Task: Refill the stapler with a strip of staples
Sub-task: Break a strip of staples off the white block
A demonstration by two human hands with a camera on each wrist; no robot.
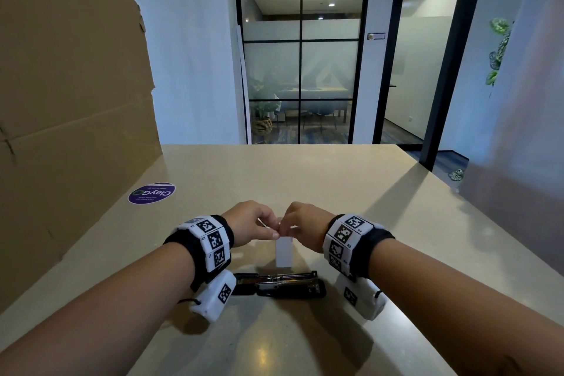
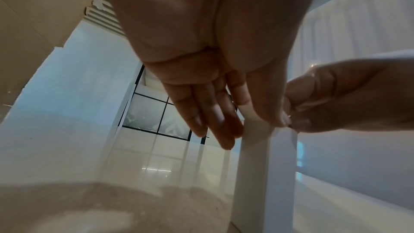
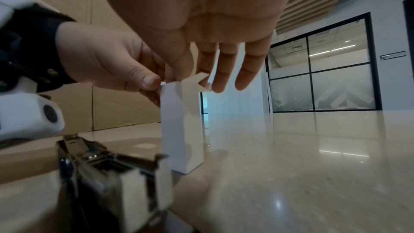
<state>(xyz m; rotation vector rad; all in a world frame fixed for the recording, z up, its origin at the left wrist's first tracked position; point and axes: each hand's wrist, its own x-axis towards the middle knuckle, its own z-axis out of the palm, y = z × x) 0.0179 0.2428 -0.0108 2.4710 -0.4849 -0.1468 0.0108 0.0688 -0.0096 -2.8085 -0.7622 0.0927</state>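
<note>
A small white staple box (image 1: 283, 253) stands upright on the beige table (image 1: 396, 238), with its top flap (image 3: 201, 81) lifted. My left hand (image 1: 253, 224) pinches the box's top left edge between thumb and forefinger (image 3: 147, 81). My right hand (image 1: 300, 223) pinches the top from the right, its other fingers (image 3: 244, 75) held straight. The black stapler (image 1: 279, 282) lies swung open and flat just in front of the box, its metal staple channel (image 3: 107, 159) bare. No staple strip shows.
A large cardboard sheet (image 1: 70, 101) stands along the table's left side. A round purple sticker (image 1: 151, 193) lies by its foot. A blurred grey panel (image 1: 525, 131) rises at the right. The table's far edge (image 1: 290, 146) is well beyond the hands.
</note>
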